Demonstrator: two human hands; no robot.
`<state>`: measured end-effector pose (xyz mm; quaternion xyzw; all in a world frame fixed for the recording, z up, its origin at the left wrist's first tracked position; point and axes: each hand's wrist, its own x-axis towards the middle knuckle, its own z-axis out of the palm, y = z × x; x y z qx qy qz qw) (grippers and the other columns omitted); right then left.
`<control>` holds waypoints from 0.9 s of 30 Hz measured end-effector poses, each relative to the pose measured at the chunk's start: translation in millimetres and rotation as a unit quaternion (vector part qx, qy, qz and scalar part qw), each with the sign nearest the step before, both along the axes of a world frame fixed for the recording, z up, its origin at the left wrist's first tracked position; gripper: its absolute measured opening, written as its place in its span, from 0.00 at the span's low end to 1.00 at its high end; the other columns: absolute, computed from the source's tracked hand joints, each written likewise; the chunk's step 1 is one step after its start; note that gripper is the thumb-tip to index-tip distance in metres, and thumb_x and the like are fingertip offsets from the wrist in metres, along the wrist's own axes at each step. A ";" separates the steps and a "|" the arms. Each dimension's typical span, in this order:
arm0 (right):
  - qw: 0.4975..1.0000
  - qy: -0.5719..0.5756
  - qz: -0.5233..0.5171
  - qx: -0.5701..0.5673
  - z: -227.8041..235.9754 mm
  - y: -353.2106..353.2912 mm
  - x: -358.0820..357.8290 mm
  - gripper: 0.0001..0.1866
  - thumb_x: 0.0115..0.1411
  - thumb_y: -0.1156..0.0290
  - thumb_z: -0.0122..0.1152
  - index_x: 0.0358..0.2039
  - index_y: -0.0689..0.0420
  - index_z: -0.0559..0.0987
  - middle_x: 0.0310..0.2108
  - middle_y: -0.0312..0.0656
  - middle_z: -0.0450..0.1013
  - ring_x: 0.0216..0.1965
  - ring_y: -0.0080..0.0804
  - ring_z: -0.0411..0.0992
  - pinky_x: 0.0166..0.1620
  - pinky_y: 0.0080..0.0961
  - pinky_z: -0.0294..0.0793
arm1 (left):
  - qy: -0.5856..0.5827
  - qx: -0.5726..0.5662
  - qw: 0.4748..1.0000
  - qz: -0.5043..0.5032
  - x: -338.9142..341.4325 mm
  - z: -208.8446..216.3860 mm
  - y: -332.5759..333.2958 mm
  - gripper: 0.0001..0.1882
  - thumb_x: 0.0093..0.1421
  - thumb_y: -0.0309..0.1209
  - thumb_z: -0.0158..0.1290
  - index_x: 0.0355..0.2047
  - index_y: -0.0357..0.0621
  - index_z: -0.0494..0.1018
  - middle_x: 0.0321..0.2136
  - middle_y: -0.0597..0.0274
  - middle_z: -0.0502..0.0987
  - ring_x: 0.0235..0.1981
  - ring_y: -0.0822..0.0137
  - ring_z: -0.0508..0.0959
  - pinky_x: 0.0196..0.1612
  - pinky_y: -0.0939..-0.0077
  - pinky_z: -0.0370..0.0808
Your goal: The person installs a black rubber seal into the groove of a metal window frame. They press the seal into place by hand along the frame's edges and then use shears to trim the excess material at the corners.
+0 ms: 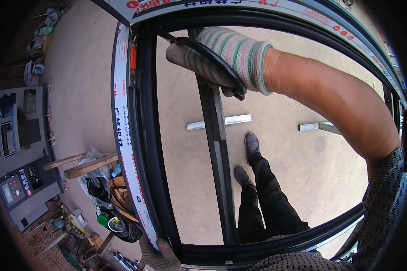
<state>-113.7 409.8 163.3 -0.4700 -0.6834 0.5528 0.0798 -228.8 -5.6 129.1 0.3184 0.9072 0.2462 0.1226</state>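
A large black aluminium window frame (151,135) with white printed protective film surrounds the view in front of me. My right hand (221,58), in a striped knitted glove, reaches to the far left corner of the frame. Its fingers are closed around a black curved-handled tool (212,58), whose narrow end points into the corner; its exact kind is hard to make out. Below the hand runs a dark inner bar (219,167) across the opening. My left hand (160,255), gloved too, grips the frame's near left corner, with part of it cut off by the lower edge.
Through the opening show my shoes and a short metal profile (239,119) on the floor. Another profile (308,127) lies to the right. At left stand a grey machine with a control panel (16,189), wooden pieces (90,166), coiled black hose (129,232) and a green-lidded container (103,220).
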 end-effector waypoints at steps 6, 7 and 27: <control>1.000 0.008 0.019 0.013 -3.8 5.9 0.2 0.32 0.70 0.38 0.57 0.40 0.61 0.79 0.16 0.34 0.68 0.12 0.23 0.69 0.13 0.17 0.66 | -0.055 -0.001 0.998 0.022 -0.3 2.1 -0.7 0.27 0.71 0.40 0.54 0.56 0.23 0.70 0.46 0.39 0.79 0.45 0.48 0.78 0.52 0.55 0.75; 1.000 0.003 0.021 0.017 -2.6 5.5 0.4 0.32 0.70 0.38 0.57 0.40 0.62 0.79 0.16 0.34 0.68 0.12 0.23 0.69 0.13 0.17 0.66 | -0.060 -0.004 0.998 0.022 -0.4 2.4 -0.3 0.27 0.71 0.39 0.54 0.57 0.22 0.70 0.47 0.39 0.79 0.46 0.49 0.78 0.53 0.55 0.75; 0.998 -0.018 0.029 0.058 -8.9 9.5 -7.7 0.32 0.72 0.41 0.55 0.29 0.61 0.83 0.15 0.34 0.68 0.15 0.23 0.69 0.20 0.17 0.69 | 0.008 -0.022 1.000 -0.002 0.5 2.7 -1.0 0.30 0.71 0.44 0.54 0.55 0.21 0.71 0.46 0.31 0.78 0.46 0.38 0.77 0.55 0.52 0.73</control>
